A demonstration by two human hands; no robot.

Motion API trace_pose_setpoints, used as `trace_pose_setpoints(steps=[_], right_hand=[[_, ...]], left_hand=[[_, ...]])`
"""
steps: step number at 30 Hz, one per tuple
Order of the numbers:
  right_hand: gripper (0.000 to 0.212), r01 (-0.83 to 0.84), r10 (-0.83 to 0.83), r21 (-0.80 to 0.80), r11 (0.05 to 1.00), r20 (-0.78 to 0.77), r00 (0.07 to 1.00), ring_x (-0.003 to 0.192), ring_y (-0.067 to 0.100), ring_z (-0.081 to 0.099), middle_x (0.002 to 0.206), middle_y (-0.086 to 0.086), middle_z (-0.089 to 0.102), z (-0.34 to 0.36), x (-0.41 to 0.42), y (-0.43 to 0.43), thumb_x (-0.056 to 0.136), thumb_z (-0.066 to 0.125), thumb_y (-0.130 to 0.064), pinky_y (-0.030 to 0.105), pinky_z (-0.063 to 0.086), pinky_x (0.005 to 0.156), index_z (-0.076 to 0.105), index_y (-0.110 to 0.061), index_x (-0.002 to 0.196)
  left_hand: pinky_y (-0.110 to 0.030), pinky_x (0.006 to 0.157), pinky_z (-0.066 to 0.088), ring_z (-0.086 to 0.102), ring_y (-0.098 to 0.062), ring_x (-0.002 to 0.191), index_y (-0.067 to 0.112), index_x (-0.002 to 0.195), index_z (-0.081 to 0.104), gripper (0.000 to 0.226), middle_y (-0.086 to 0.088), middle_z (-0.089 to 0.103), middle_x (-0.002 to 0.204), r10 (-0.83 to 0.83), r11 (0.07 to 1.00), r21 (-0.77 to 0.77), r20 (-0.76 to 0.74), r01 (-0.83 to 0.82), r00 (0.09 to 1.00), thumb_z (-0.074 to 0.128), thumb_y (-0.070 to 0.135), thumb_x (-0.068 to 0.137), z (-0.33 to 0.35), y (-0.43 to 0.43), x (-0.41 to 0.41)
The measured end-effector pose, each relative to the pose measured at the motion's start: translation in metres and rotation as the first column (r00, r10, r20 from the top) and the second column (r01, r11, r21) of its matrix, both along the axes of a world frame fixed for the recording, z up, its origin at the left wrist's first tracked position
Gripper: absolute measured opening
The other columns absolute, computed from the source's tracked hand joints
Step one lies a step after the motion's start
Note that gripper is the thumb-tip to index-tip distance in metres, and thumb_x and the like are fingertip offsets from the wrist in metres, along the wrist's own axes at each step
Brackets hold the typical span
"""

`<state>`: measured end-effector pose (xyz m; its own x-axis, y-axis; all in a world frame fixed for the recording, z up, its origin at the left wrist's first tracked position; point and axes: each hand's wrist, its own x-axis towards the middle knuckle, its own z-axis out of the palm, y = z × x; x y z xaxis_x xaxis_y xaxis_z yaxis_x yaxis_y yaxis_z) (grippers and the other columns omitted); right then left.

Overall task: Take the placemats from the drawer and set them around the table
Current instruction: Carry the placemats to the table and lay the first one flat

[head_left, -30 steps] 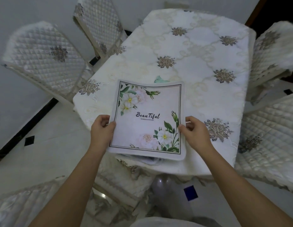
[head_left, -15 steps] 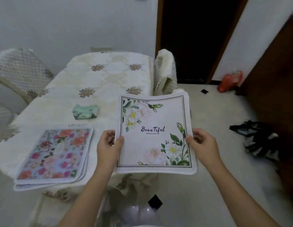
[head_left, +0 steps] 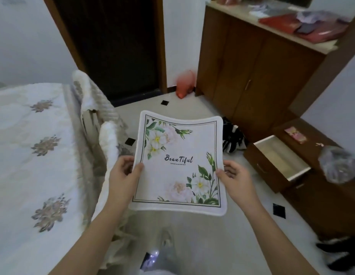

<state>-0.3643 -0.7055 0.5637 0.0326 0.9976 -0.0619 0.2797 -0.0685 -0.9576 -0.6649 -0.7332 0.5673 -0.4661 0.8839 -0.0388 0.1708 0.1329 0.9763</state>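
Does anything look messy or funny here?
Yes. The drawer on the right hangs open and looks empty. A black-and-white bag lies on the floor, and the placemat is over the floor, not the table.

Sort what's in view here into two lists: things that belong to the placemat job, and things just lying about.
Part of the job:
white floral placemat, held by left hand and right hand
table with quilted cloth
open drawer
covered chair

Just lying about:
red bag on the floor
black-and-white bag
clutter on the tall cabinet
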Motion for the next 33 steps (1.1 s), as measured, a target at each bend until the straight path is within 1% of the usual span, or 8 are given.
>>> trace_pose_setpoints(steps=[5,9,11,15,21,26,30,33], right_hand=[[0.022,-0.023,0.023,-0.003,1.000,-0.009,1.000,0.079,0.013,0.071,0.088,-0.007,0.075,-0.002,-0.033,0.083,0.091,0.067,-0.007,0.039,0.061,0.074,0.070,-0.028,0.097],[0.019,-0.019,0.018,-0.019,1.000,-0.039,0.999,0.078,0.012,0.071,0.084,-0.005,0.075,-0.001,-0.064,0.158,0.090,0.068,-0.009,0.036,0.061,0.073,0.069,-0.027,0.095],[0.017,0.000,-0.001,-0.019,1.000,-0.062,0.998,0.078,0.010,0.071,0.086,-0.004,0.075,-0.002,-0.070,0.190,0.091,0.068,-0.009,0.032,0.060,0.072,0.070,-0.024,0.099],[0.019,0.058,-0.062,-0.051,0.997,-0.086,0.994,0.080,0.009,0.071,0.093,-0.004,0.074,-0.011,-0.056,0.243,0.091,0.068,-0.010,0.027,0.060,0.072,0.068,-0.020,0.108],[0.019,0.129,-0.139,-0.096,0.987,-0.101,0.985,0.084,0.013,0.071,0.096,0.000,0.075,-0.030,-0.016,0.341,0.092,0.067,-0.009,0.031,0.060,0.074,0.069,-0.021,0.106],[0.022,0.034,-0.041,-0.072,0.997,-0.094,0.995,0.086,0.009,0.070,0.093,-0.008,0.074,-0.028,-0.006,0.452,0.092,0.066,-0.009,0.023,0.057,0.071,0.069,-0.029,0.099],[0.024,-0.140,0.135,-0.054,0.989,-0.081,0.987,0.086,0.013,0.071,0.092,-0.003,0.074,-0.016,-0.026,0.540,0.091,0.066,-0.008,0.028,0.058,0.074,0.069,-0.030,0.099],[0.026,-0.263,0.261,-0.024,0.964,-0.071,0.963,0.079,0.007,0.069,0.089,-0.003,0.073,-0.008,-0.059,0.593,0.091,0.066,-0.005,0.020,0.056,0.069,0.069,-0.030,0.097]], left_hand=[[-0.028,0.069,0.055,0.072,-0.020,0.085,0.013,0.094,0.062,0.010,-0.003,0.075,0.095,0.110,0.994,-0.005,0.063,-0.110,0.992,0.069,0.007,0.090,-0.015,0.055,-0.021],[-0.041,0.074,0.058,0.072,-0.027,0.087,0.013,0.093,0.061,0.010,-0.004,0.076,0.093,0.173,0.984,-0.049,0.089,-0.169,0.981,0.070,0.010,0.091,-0.022,0.112,-0.048],[-0.042,0.077,0.059,0.072,-0.028,0.089,0.012,0.096,0.061,0.010,-0.005,0.076,0.095,0.163,0.986,-0.050,0.111,-0.158,0.980,0.070,0.011,0.091,-0.019,0.150,-0.054],[-0.023,0.066,0.057,0.071,-0.015,0.082,0.015,0.094,0.063,0.011,0.002,0.074,0.091,0.091,0.996,-0.031,0.080,-0.088,0.993,0.069,0.007,0.091,-0.007,0.233,-0.044],[-0.024,0.067,0.057,0.070,-0.016,0.080,0.015,0.092,0.063,0.012,0.001,0.074,0.090,-0.002,0.999,-0.051,0.068,0.006,0.998,0.070,0.006,0.090,-0.015,0.350,-0.007],[-0.045,0.082,0.059,0.071,-0.029,0.093,0.013,0.098,0.062,0.012,-0.006,0.074,0.099,0.124,0.990,-0.077,0.090,-0.117,0.988,0.071,0.011,0.090,-0.028,0.430,0.013],[-0.045,0.085,0.057,0.070,-0.031,0.094,0.008,0.102,0.062,0.014,-0.011,0.073,0.100,0.294,0.955,-0.061,0.116,-0.289,0.949,0.071,0.011,0.091,-0.025,0.473,0.014],[-0.047,0.087,0.057,0.069,-0.030,0.093,0.007,0.103,0.063,0.014,-0.013,0.073,0.101,0.412,0.911,-0.060,0.139,-0.408,0.900,0.070,0.010,0.091,-0.020,0.493,-0.001]])
